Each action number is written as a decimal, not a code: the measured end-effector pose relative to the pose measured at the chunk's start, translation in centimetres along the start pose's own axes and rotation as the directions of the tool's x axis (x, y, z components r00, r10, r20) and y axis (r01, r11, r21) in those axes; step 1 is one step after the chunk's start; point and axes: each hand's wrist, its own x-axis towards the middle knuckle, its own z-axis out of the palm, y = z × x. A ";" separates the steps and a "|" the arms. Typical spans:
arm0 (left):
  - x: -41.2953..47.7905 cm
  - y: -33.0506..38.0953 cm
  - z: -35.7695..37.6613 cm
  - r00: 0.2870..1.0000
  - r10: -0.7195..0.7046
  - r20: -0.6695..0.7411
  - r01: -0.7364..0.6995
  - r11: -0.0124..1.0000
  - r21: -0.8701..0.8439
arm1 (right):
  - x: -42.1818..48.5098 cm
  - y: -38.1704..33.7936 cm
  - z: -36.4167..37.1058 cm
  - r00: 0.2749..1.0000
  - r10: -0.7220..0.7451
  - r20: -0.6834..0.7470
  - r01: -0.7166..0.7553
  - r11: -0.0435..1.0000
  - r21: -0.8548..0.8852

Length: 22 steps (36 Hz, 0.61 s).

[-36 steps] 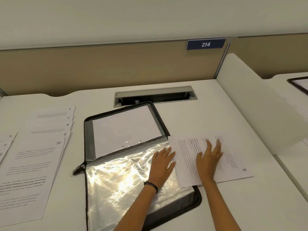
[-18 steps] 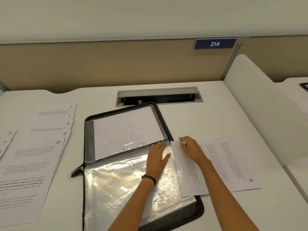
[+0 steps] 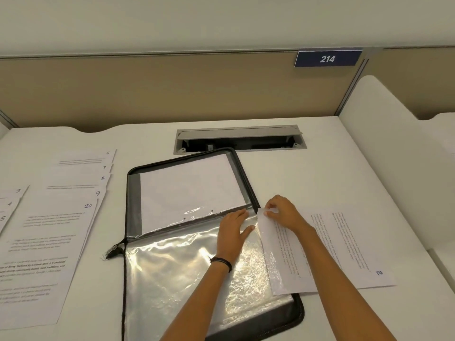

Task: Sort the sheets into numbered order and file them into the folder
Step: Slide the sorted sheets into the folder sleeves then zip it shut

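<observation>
Sheet 2 (image 3: 344,244) print unreadable; right hand (image 3: 283,214) pinches and covers its corner.

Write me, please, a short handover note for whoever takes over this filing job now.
Left hand: flat on the clear sleeve of the open folder.
Right hand: pinches the far corner of sheet 2, whose edge is just inside that sleeve.
Done: one sheet sits filed in the folder's far half, number unreadable.
Left: slide sheet 2 in fully, then file sheets 3 to 5 and sheets 6 to 10, fanned out left of the folder.
</observation>
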 end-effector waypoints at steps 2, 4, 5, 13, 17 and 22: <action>0.0 0.1 -0.1 1.000 0.003 -0.024 -0.003 1.000 -0.021 | 0.0 -0.3 -0.3 0.999 0.014 0.040 -0.015 0.999 0.041; 0.0 0.2 -0.1 0.999 0.007 -0.046 -0.008 0.999 -0.036 | 0.0 -0.5 -0.6 0.998 0.011 0.067 -0.015 0.998 0.062; 0.0 0.2 0.0 0.999 0.006 -0.051 -0.008 0.999 -0.043 | 0.0 -0.7 -0.7 0.997 0.005 0.073 -0.010 0.997 0.071; -0.1 -0.2 0.7 0.997 0.048 -0.054 -0.047 0.999 0.023 | 0.1 -2.1 -1.8 0.987 0.055 0.153 -0.079 0.985 0.154; -0.2 -0.1 0.7 0.998 0.051 -0.049 -0.049 0.998 0.041 | 0.3 -2.9 -2.1 0.952 0.107 0.286 -0.134 0.988 0.078; -0.3 0.1 0.6 0.998 0.052 -0.045 -0.049 0.997 0.068 | 0.2 -3.2 -2.2 0.911 0.163 0.380 -0.146 0.987 -0.072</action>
